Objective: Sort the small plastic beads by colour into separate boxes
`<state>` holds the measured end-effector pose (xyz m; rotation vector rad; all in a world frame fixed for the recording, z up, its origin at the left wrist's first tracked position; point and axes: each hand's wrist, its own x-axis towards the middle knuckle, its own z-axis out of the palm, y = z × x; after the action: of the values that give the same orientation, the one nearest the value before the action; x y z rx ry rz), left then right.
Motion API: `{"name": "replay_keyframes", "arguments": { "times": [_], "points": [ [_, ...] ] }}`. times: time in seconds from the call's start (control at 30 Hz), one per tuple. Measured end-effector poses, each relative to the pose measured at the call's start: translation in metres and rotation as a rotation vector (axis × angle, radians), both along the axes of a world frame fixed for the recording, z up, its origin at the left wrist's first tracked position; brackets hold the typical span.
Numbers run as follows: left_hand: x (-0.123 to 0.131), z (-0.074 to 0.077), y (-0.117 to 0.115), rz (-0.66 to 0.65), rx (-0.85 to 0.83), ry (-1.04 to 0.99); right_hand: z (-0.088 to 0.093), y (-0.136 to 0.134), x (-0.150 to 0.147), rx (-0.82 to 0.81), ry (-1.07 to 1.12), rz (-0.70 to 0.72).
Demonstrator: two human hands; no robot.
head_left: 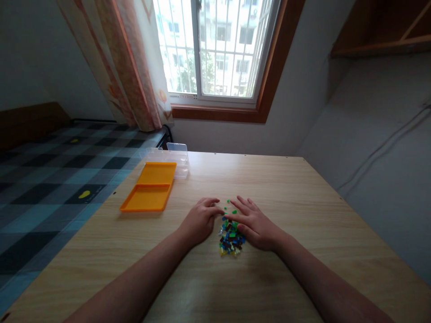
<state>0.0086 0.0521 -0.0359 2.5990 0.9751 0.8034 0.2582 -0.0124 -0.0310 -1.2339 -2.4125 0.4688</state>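
A heap of small building bricks [232, 235] in green, blue, brown and yellow lies on the wooden table between my hands. At its left edge is my left hand [202, 220], fingers stretched toward the far end of the heap and apart from each other. My right hand [254, 223] is on the other side, fingers spread and partly over the bricks. Neither hand visibly grips a brick. Past the fingertips, a few loose green bricks [234, 211] lie apart from the heap. Some bricks are hidden under my right fingers.
An open orange case [156, 174] lies on the table's left side. Behind it stands a clear plastic box [182, 157] with its lids up. A bed with a checked cover [101, 154] adjoins the table [286, 188] on the left; a wall is on the right.
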Motion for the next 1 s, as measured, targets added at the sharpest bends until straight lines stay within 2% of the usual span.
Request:
{"name": "replay_keyframes", "arguments": {
  "times": [0.1, 0.2, 0.3, 0.47, 0.83, 1.0],
  "points": [
    [0.000, 0.000, 0.002, 0.039, 0.015, 0.045, -0.001, 0.000, 0.001, -0.012, 0.013, 0.025],
    [0.000, 0.001, 0.001, 0.044, 0.023, 0.063, -0.002, 0.001, 0.006, -0.004, 0.080, -0.012],
    [-0.001, 0.004, -0.002, -0.010, 0.014, 0.011, -0.004, 0.002, 0.011, 0.018, 0.133, -0.064],
    [-0.001, 0.007, -0.005, -0.113, 0.009, -0.020, -0.005, 0.002, 0.013, 0.032, 0.108, -0.021],
    [-0.004, 0.006, -0.003, -0.020, -0.003, -0.008, -0.004, 0.001, 0.012, 0.032, 0.081, -0.035],
    [-0.006, 0.008, -0.005, -0.122, -0.040, -0.056, -0.003, -0.001, 0.013, 0.060, 0.133, -0.038]
  ]
}}
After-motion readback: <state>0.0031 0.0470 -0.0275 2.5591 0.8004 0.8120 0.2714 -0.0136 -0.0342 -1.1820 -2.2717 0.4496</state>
